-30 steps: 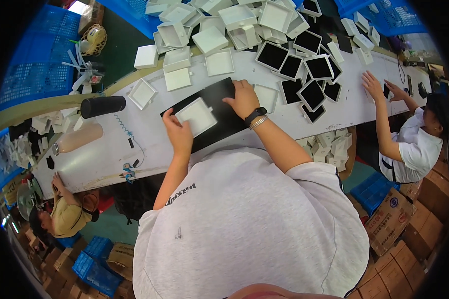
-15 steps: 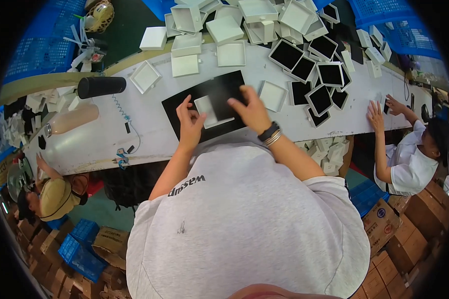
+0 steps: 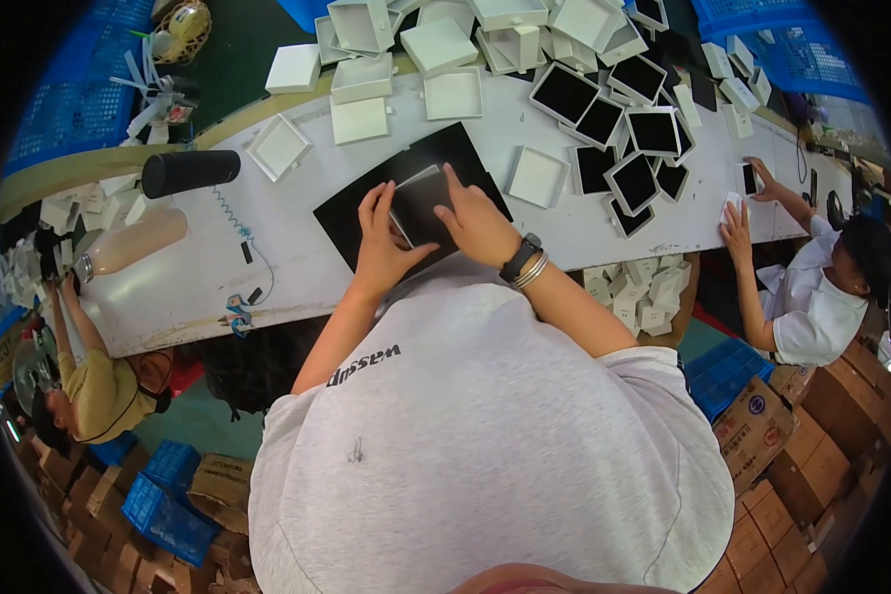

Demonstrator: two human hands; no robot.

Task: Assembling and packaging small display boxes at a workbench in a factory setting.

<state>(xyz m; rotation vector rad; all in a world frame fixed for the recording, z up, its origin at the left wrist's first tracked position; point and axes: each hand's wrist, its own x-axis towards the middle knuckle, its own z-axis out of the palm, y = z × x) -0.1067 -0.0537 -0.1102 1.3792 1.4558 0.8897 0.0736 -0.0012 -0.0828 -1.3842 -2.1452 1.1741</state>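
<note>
Between my hands a shallow white box tray lies on a black mat (image 3: pixel 339 215), with only its thin pale rim showing. A black rectangular insert (image 3: pixel 418 205) covers most of the tray. My left hand (image 3: pixel 381 243) is curled round the tray's left and near edges, thumb at the near corner. My right hand (image 3: pixel 477 223) grips the right side of the insert, with the thumb on its face and the index finger at the far right corner. The other fingertips of this hand are hidden.
Empty white box trays (image 3: pixel 453 95) are heaped at the back. Trays with black inserts (image 3: pixel 632 185) lie to the right, beside a single white tray (image 3: pixel 538 177). A black cylinder (image 3: pixel 190 174) and a bottle (image 3: pixel 139 245) are at left. Co-workers sit at both ends.
The black insert has come down leftward over the white tray, covering it. My right hand has moved left and nearer my left hand. The black mat has turned slightly.
</note>
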